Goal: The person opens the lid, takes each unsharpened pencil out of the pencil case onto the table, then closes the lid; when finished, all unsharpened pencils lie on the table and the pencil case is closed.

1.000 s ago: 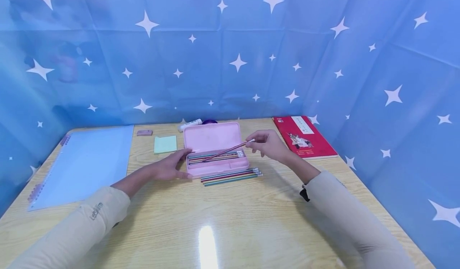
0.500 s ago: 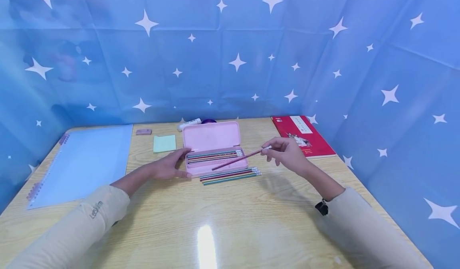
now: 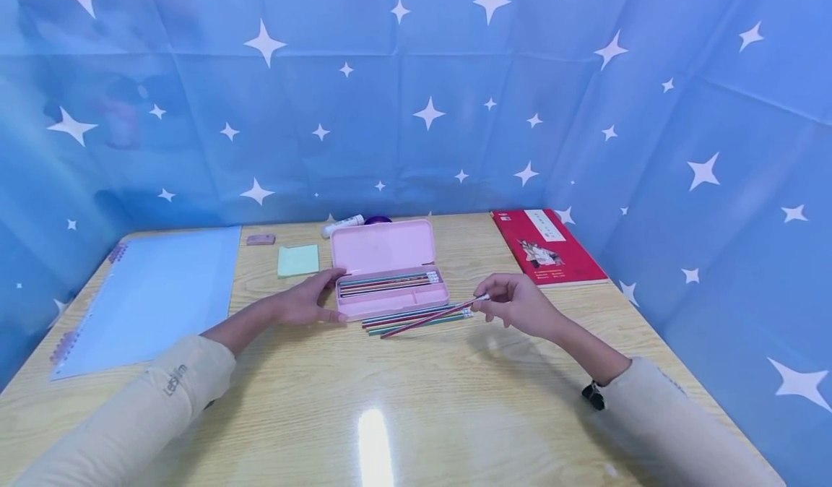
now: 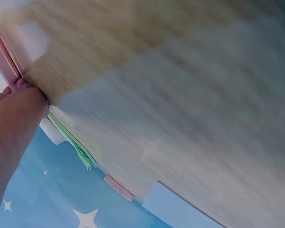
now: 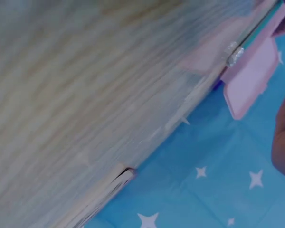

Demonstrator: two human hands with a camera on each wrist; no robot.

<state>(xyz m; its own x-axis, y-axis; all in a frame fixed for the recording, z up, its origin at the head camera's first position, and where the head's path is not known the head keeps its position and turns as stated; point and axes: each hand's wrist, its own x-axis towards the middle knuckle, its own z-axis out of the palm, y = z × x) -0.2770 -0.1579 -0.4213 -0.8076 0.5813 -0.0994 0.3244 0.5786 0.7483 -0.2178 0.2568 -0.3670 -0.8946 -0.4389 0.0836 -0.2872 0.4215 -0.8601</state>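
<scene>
An open pink pencil case (image 3: 388, 279) lies on the wooden table (image 3: 416, 400) with several coloured pencils in its tray. My left hand (image 3: 305, 303) holds the case's left end, thumb and fingers around its edge; the case edge (image 4: 4, 61) shows beside my fingers in the left wrist view. My right hand (image 3: 516, 306) pinches a red pencil (image 3: 432, 316) by its eraser end, its tip low over a row of several pencils (image 3: 416, 317) lying in front of the case. The right wrist view shows the case lid (image 5: 249, 76) and pencil ends, blurred.
A light blue ring binder (image 3: 152, 295) lies at the left. A green sticky pad (image 3: 298, 260), a pink eraser (image 3: 261, 239), a glue stick (image 3: 343, 223) and a purple object (image 3: 378, 220) sit behind the case. A red book (image 3: 546, 247) lies at the right. Blue starry cloth surrounds the table.
My right hand has lifted the red pencil out of the case tray, carried it right and toward me, and lowered it to the row of pencils in front of the case. The left hand stayed still.
</scene>
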